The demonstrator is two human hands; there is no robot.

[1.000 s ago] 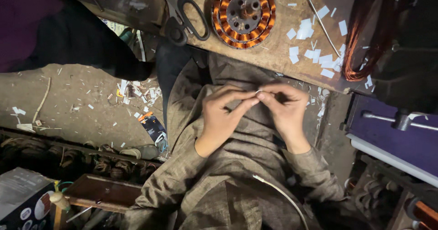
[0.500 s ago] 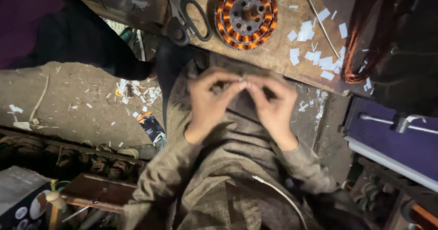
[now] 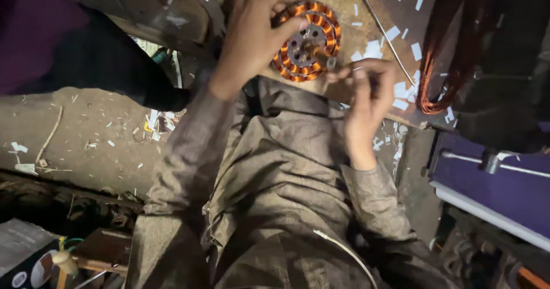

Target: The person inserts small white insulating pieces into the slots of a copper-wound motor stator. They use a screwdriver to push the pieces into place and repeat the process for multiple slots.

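The round motor stator (image 3: pixel 306 40), a steel core ringed with bright copper windings, lies flat on the worn wooden board (image 3: pixel 349 14) just ahead of the person's lap. It looks dense and heavy for its size, stiff through the laminated core, while the enamelled copper coils are the delicate part: pressing or scraping them could nick the coating. The safer hold, I judge, is on the outer rim or the bare metal centre, not across the windings

The left hand (image 3: pixel 252 34) covers the stator's left edge, fingers curled over the rim and thumb on top, steadying it against the board. The right hand (image 3: pixel 369 94) sits just beside the stator's lower right edge, thumb and forefinger pressed together on something small and thin; whether it is a wire end or a paper slip I cannot tell

Further out, small white paper slips (image 3: pixel 395 37) are scattered over the board, a green-handled screwdriver (image 3: pixel 378 20) lies slanted beside them, and a hank of loose copper wire (image 3: pixel 452 48) hangs at the right. A purple machine part (image 3: pixel 492 180) stands lower right, and the dusty floor (image 3: pixel 86 134) at left carries more paper scraps
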